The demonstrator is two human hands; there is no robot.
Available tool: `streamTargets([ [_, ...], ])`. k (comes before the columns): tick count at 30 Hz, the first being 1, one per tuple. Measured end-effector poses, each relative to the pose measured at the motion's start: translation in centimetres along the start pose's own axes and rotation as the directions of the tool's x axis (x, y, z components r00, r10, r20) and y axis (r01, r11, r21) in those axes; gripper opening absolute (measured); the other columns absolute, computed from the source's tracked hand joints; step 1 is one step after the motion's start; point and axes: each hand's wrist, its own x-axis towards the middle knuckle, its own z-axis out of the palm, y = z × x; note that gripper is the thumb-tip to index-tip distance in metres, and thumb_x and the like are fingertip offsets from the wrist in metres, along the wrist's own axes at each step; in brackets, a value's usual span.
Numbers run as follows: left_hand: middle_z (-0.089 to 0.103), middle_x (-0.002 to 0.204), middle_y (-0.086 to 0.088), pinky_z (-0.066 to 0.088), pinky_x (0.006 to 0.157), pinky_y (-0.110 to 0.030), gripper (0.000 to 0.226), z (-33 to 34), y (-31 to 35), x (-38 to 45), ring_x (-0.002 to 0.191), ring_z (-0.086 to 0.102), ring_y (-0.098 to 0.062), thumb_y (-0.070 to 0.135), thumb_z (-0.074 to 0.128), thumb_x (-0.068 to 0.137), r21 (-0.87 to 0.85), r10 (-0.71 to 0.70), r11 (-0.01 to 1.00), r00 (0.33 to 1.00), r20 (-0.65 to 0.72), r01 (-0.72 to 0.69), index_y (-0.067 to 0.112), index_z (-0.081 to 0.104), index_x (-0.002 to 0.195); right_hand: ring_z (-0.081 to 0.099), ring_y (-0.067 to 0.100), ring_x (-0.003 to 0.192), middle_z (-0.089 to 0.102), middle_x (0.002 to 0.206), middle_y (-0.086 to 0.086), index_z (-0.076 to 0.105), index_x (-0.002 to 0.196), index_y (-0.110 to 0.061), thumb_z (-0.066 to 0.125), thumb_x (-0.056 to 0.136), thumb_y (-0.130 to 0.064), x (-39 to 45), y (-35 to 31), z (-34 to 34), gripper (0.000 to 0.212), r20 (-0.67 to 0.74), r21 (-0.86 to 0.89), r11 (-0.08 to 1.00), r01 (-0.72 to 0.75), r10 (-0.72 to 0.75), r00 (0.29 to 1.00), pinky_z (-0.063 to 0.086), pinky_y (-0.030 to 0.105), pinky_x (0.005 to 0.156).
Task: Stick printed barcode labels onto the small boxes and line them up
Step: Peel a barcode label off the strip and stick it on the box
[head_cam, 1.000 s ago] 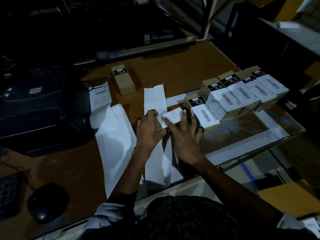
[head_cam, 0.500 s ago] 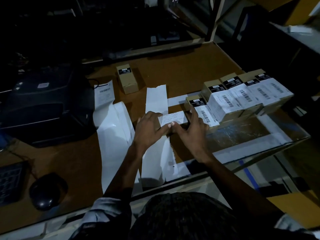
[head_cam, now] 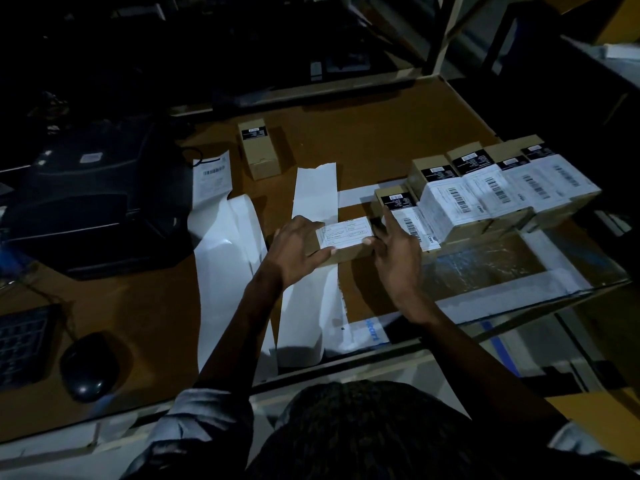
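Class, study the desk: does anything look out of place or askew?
Yes. One unlabelled box stands alone at the back of the table, apart from the labelled row on the right. Long strips of backing paper trail loosely over the front edge. Nothing looks spilled or damaged.

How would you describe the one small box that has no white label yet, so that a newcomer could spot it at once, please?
Start at the black printer on the left of the brown table. Just right of it, towards the far edge, the unlabelled box stands alone. Unlike the labelled boxes in the row at right, it is bare cardboard with only a small black sticker.
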Motion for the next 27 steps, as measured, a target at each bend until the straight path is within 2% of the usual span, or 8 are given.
streamTargets([
  [2, 0.054, 0.138, -0.004, 0.044, 0.106, -0.040, 0.063, -0.2, 0.1, 0.1, 0.125, 0.049, -0.021, 0.051, 0.071, 0.086, 0.000, -0.007, 1.000, 1.000, 0.009, 0.007, 0.022, 0.054, 0.139, 0.064, 0.027, 0.118, 0.070, 0.123, 0.010, 0.042, 0.148, -0.016, 0.077, 0.086, -0.032, -0.2, -0.6, 0.3, 0.073, 0.002, -0.004, 1.000, -0.025, 0.025, 1.000, 0.049, 0.032, 0.099],
  [4, 0.053, 0.138, -0.005, 0.046, 0.105, -0.042, 0.063, -0.4, 0.2, 0.2, 0.125, 0.048, -0.022, 0.048, 0.071, 0.087, 0.009, 0.002, 1.000, 1.000, 0.021, -0.002, 0.021, 0.053, 0.141, 0.065, 0.031, 0.112, 0.070, 0.117, 0.013, 0.040, 0.149, -0.017, 0.079, 0.079, -0.050, -0.4, -1.4, 0.4, 0.087, -0.014, -0.079, 0.996, -0.029, 0.028, 1.000, 0.055, 0.041, 0.096],
  [6, 0.052, 0.139, -0.004, 0.047, 0.104, -0.040, 0.063, -0.5, 0.2, 0.2, 0.126, 0.047, -0.023, 0.044, 0.072, 0.087, 0.008, 0.002, 1.000, 0.999, 0.048, -0.002, 0.020, 0.052, 0.142, 0.065, 0.033, 0.107, 0.070, 0.113, 0.016, 0.039, 0.150, -0.015, 0.080, 0.077, -0.052, -0.6, -1.9, 0.3, 0.092, -0.024, -0.115, 0.993, -0.017, 0.014, 1.000, 0.056, 0.044, 0.092],
  [10, 0.049, 0.138, -0.002, 0.050, 0.103, -0.036, 0.065, -1.0, -0.1, 0.6, 0.127, 0.046, -0.023, 0.037, 0.073, 0.087, 0.005, -0.008, 1.000, 0.992, 0.127, 0.008, 0.022, 0.047, 0.146, 0.068, 0.028, 0.106, 0.073, 0.112, 0.011, 0.063, 0.124, -0.008, 0.083, 0.079, -0.042, 0.0, -2.0, -0.1, 0.059, 0.005, -0.092, 0.994, -0.054, 0.054, 0.999, 0.051, 0.029, 0.083],
  [15, 0.051, 0.132, -0.002, 0.048, 0.095, -0.023, 0.066, -1.3, -0.5, 0.7, 0.124, 0.049, -0.022, 0.031, 0.075, 0.087, -0.019, 0.003, 1.000, 0.988, 0.152, 0.000, 0.020, 0.047, 0.146, 0.067, 0.027, 0.111, 0.072, 0.119, 0.009, 0.063, 0.132, -0.014, 0.072, 0.091, -0.011, 0.3, -1.4, -0.7, 0.042, 0.022, -0.090, 0.996, -0.003, 0.005, 1.000, 0.050, 0.029, 0.089],
  [19, 0.052, 0.131, -0.001, 0.049, 0.101, -0.031, 0.062, -0.8, -0.4, 0.5, 0.123, 0.049, -0.022, 0.035, 0.076, 0.085, -0.059, -0.031, 0.998, 0.994, 0.109, 0.037, 0.021, 0.052, 0.141, 0.068, 0.025, 0.109, 0.074, 0.117, 0.008, 0.066, 0.128, -0.014, 0.067, 0.092, -0.003, 0.5, -1.4, -1.1, 0.038, 0.018, -0.119, 0.992, 0.031, -0.029, 0.999, 0.049, 0.026, 0.087],
  [23, 0.055, 0.135, 0.000, 0.032, 0.102, -0.027, 0.060, 0.1, 0.1, 0.1, 0.124, 0.049, -0.018, 0.050, 0.072, 0.085, -0.032, -0.034, 0.999, 0.999, -0.013, 0.034, 0.021, 0.056, 0.136, 0.067, 0.020, 0.112, 0.074, 0.117, 0.007, 0.067, 0.128, -0.012, 0.068, 0.089, 0.001, 1.3, -1.2, -1.2, 0.041, 0.046, -0.074, 0.997, -0.023, 0.026, 0.999, 0.045, 0.022, 0.089],
  [27, 0.060, 0.128, 0.001, 0.035, 0.105, -0.039, 0.065, 1.0, 1.4, 0.1, 0.118, 0.054, -0.017, 0.068, 0.067, 0.080, 0.066, -0.090, 0.993, 0.986, -0.140, 0.100, 0.022, 0.059, 0.125, 0.067, 0.019, 0.114, 0.072, 0.120, 0.008, 0.065, 0.132, -0.010, 0.070, 0.086, 0.004, 1.6, -1.1, -1.4, 0.048, 0.064, -0.016, 0.999, -0.035, 0.036, 0.997, 0.046, 0.023, 0.094],
])
